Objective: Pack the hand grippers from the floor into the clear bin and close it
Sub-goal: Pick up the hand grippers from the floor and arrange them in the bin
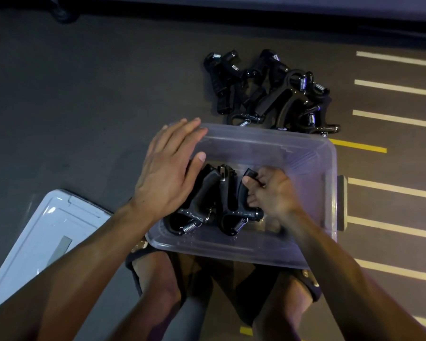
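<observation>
The clear bin (305, 153) stands open on the floor between my knees. Two black hand grippers with steel springs lie inside it: one (197, 210) at the left, another (234, 205) in the middle. My right hand (273, 190) is down in the bin and grips the handle of the middle hand gripper. With its fingers straight, my left hand (170, 168) rests flat over the bin's far left corner. A pile of several more hand grippers (271, 92) lies on the floor just beyond the bin.
The bin's lid (44, 239) lies on the dark floor at my left. White and yellow painted lines (394, 119) cross the floor at the right. My bare knees (162, 279) are under the bin's near edge. A dark ledge runs along the top.
</observation>
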A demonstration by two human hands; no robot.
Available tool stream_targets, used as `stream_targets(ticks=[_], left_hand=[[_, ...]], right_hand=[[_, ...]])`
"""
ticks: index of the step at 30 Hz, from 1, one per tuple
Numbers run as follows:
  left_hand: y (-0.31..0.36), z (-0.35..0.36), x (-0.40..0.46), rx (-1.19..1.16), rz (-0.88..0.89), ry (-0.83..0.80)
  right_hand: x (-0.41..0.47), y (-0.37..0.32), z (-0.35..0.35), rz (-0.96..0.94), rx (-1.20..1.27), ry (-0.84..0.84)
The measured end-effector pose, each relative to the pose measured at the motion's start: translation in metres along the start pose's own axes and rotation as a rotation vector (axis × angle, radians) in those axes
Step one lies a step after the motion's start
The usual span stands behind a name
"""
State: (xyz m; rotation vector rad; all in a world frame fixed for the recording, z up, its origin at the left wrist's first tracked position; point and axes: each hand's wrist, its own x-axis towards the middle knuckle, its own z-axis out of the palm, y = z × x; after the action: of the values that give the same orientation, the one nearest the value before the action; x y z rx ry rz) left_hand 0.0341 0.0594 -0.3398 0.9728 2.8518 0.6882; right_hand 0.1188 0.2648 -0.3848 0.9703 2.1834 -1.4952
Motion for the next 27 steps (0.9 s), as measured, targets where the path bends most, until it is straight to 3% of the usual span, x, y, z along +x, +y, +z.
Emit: stream_targets(ticks=[3,7,10,18,27], left_hand=[[0.000,0.001,0.000,0.004,-0.002,0.002],[-0.001,0.002,0.000,0.014,0.002,0.007],[-0.001,0.002,0.000,0.030,0.002,0.007],[0.001,0.002,0.000,0.027,-0.011,0.008],[0.000,0.002,0.000,0.027,-0.006,0.001]], right_hand=[[-0.003,0.000,-0.001,0.031,0.007,0.001],[-0.011,0.004,-0.007,0.001,-0.363,-0.037],[-0.015,0.001,-0.007,0.028,-0.427,-0.114],[-0.018,0.002,-0.006,0.054,-0.290,-0.111],[-0.013,0.012,0.002,0.013,-0.439,-0.157]])
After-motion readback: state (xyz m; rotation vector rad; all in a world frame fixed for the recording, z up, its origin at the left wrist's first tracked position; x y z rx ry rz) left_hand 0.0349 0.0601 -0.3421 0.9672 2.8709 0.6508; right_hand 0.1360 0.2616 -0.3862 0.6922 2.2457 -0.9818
